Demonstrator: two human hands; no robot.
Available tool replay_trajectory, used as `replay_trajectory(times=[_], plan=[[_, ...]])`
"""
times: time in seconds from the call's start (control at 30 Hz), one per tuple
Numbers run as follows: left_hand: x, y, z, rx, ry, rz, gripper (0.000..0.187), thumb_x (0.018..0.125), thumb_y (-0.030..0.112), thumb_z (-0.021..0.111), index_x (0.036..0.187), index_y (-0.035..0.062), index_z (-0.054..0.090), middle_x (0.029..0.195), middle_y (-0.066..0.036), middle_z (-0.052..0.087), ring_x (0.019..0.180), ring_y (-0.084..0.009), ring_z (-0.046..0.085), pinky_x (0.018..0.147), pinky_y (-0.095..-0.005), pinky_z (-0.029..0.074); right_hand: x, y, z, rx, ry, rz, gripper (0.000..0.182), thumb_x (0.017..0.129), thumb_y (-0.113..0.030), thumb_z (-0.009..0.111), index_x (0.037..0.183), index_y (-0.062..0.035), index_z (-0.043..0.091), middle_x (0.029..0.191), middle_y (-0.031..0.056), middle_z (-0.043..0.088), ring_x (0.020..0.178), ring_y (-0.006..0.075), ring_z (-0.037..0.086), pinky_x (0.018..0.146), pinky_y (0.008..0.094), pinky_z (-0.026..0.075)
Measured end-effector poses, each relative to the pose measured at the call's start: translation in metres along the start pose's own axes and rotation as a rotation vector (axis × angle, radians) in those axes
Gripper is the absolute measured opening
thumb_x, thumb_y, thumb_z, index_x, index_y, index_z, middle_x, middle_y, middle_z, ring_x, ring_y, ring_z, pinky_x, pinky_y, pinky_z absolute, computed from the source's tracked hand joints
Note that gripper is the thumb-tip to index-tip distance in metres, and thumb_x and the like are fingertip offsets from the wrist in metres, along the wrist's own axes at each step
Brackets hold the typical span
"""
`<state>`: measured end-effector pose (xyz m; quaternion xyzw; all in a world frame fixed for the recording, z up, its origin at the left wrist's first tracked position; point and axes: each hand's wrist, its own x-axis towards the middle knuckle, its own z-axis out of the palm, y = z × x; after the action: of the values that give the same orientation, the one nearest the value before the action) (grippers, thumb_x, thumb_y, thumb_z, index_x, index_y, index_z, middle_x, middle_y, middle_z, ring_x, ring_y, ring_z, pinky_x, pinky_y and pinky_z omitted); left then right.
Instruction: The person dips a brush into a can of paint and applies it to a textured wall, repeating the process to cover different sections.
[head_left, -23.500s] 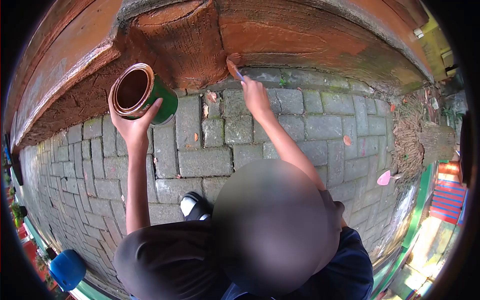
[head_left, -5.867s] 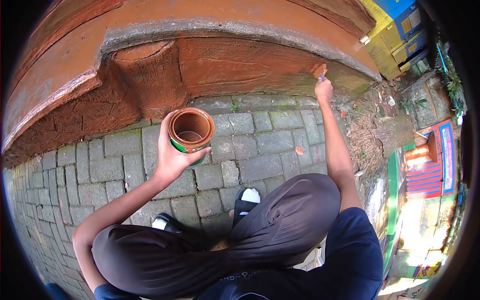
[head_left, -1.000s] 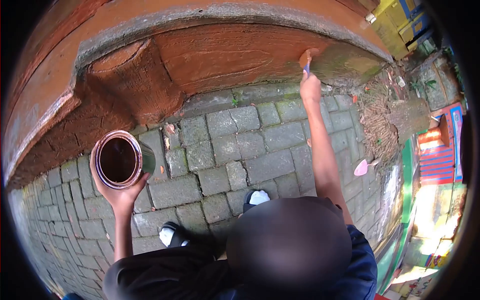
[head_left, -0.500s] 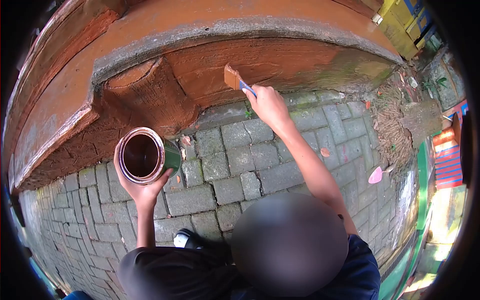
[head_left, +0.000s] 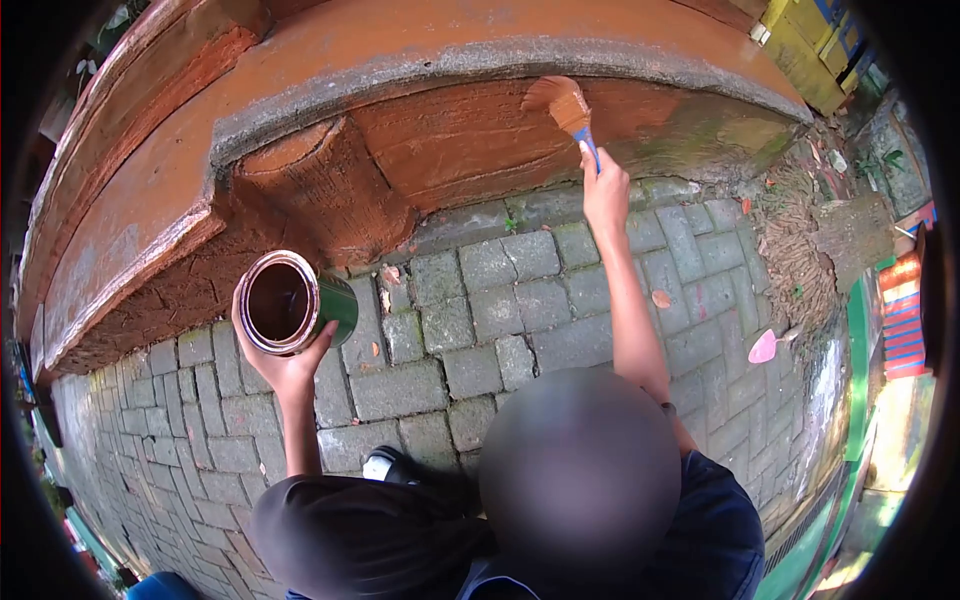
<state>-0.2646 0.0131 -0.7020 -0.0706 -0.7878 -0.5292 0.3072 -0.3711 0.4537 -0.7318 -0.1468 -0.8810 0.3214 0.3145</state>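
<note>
My left hand [head_left: 290, 365] is wrapped round a green paint can [head_left: 338, 312] with a paint-smeared rim, its mouth tipped toward me. Dark brown paint shows inside. In my right hand [head_left: 606, 190] is a paintbrush [head_left: 586, 140] with a blue handle, gripped with the bristles pointing up and away. Brown paint coats the bristles, which are splayed against the upper part of the low wall [head_left: 450, 145], just under its grey ledge. The wall is reddish brown to the left and middle; toward the right end it turns mossy grey-green.
Grey paving blocks [head_left: 400, 392] cover the ground along the wall's foot. A projecting brown block [head_left: 320, 190] stands out from the wall on the left. To the right are a tree stump with roots [head_left: 800, 245] and a pink heart-shaped piece [head_left: 762, 347].
My right hand has moved the brush up and to the right along the wall, and its bristles now bend against the surface. My left hand still holds the can in nearly the same place.
</note>
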Motion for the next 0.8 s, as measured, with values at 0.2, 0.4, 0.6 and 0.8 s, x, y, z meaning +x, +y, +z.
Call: replay_trajectory(times=[0.2, 0.4, 0.6, 0.8], plan=[[0.005, 0.010, 0.014, -0.084, -0.038, 0.011, 0.109, 0.052, 0.018, 0.095, 0.143, -0.0008, 0.037, 0.134, -0.015, 0.053, 0.125, -0.0263, 0.054, 0.110, -0.0406, 0.042, -0.054, -0.053, 0.050, 0.020, -0.139, 0.058, 0.034, 0.104, -0.030, 0.049, 0.092, 0.0010, 0.056, 0.069, 0.0289, 0.061, 0.069, 0.0491, 0.062, 0.056, 0.0551, 0.044], [0.012, 0.015, 0.015, -0.081, -0.040, 0.048, 0.105, 0.055, 0.014, 0.095, 0.141, -0.0011, 0.037, 0.134, -0.016, 0.053, 0.124, -0.0264, 0.054, 0.109, -0.0404, 0.042, -0.068, -0.093, 0.063, -0.016, -0.329, -0.175, 0.035, 0.104, -0.032, 0.046, 0.093, 0.0002, 0.055, 0.070, 0.0269, 0.064, 0.070, 0.0476, 0.065, 0.061, 0.0571, 0.050], [-0.014, -0.021, -0.009, 0.004, 0.012, 0.014, 0.106, 0.058, 0.018, 0.095, 0.143, -0.0020, 0.035, 0.134, -0.016, 0.053, 0.126, -0.0267, 0.054, 0.108, -0.0396, 0.043, -0.070, -0.122, 0.008, -0.152, -0.428, -0.275, 0.039, 0.105, -0.035, 0.043, 0.095, -0.0006, 0.060, 0.072, 0.0260, 0.065, 0.072, 0.0480, 0.063, 0.062, 0.0565, 0.048], [-0.025, -0.034, -0.029, 0.029, 0.129, -0.083, 0.106, 0.057, 0.018, 0.096, 0.142, -0.0022, 0.035, 0.132, -0.016, 0.055, 0.123, -0.0263, 0.056, 0.107, -0.0395, 0.044, -0.095, -0.151, 0.021, -0.229, -0.502, -0.190, 0.045, 0.105, -0.038, 0.042, 0.116, 0.0012, 0.060, 0.076, 0.0248, 0.065, 0.073, 0.0444, 0.065, 0.066, 0.0550, 0.048]])
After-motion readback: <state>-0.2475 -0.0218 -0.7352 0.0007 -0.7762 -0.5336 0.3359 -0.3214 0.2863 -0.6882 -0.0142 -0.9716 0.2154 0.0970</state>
